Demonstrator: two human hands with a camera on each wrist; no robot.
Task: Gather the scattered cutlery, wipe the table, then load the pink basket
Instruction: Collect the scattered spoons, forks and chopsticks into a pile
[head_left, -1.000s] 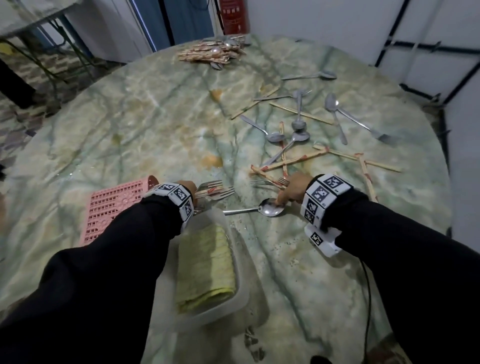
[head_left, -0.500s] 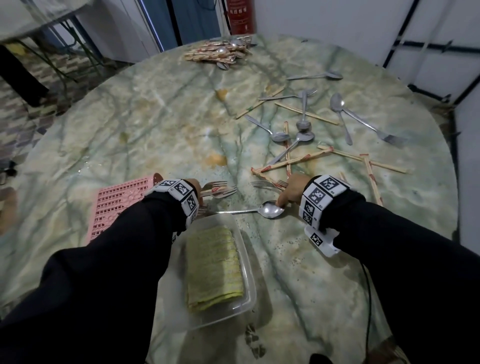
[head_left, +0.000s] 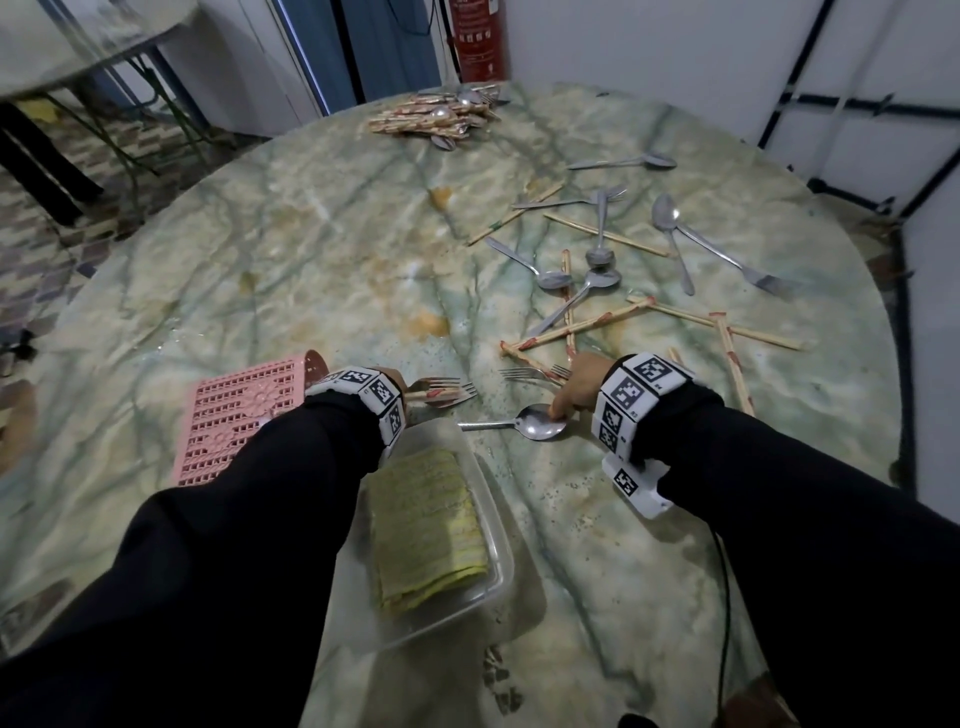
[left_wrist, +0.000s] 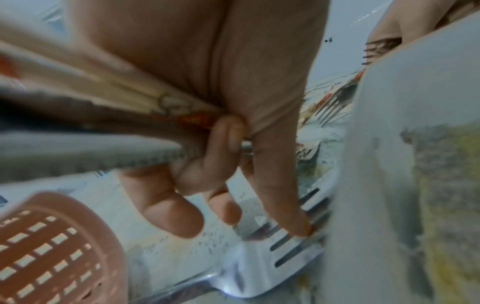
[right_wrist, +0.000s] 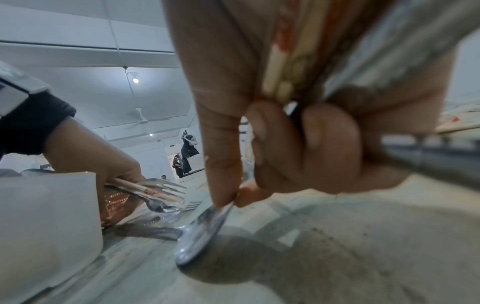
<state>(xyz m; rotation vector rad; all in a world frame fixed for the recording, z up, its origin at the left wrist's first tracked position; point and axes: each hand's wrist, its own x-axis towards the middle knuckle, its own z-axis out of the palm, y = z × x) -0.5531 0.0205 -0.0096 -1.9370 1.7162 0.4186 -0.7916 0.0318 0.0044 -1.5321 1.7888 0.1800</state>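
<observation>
A round green-veined marble table (head_left: 311, 249) fills the head view, with white walls and a red fire extinguisher (head_left: 475, 39) behind it. The pink basket (head_left: 234, 415) lies on its side near the table's close edge. Just right of the basket, the left hand (head_left: 392, 379) grips a bundle of forks and chopsticks (head_left: 441, 392). Nearer than the basket sits a clear plastic container (head_left: 488, 525) holding a folded yellow-green cloth (head_left: 426, 525). Farther right of the basket, the right hand (head_left: 582, 384) holds cutlery of its own and pinches the bowl of a spoon (head_left: 540, 423) lying on the marble. Loose spoons, forks and chopsticks (head_left: 597, 260) lie scattered well beyond the basket to the right, and a gathered pile (head_left: 441, 117) rests at the far edge.

From the left wrist, fingers (left_wrist: 207, 156) curl round chopsticks and metal handles, the index tip pressing a fork (left_wrist: 285, 253) on the table just beside the basket (left_wrist: 52, 246).

From the right wrist, the hand (right_wrist: 298, 133) clenches chopsticks and a handle while thumb and forefinger nip the spoon (right_wrist: 200, 230); the left hand (right_wrist: 103, 160) with its bundle is nearer the basket.
</observation>
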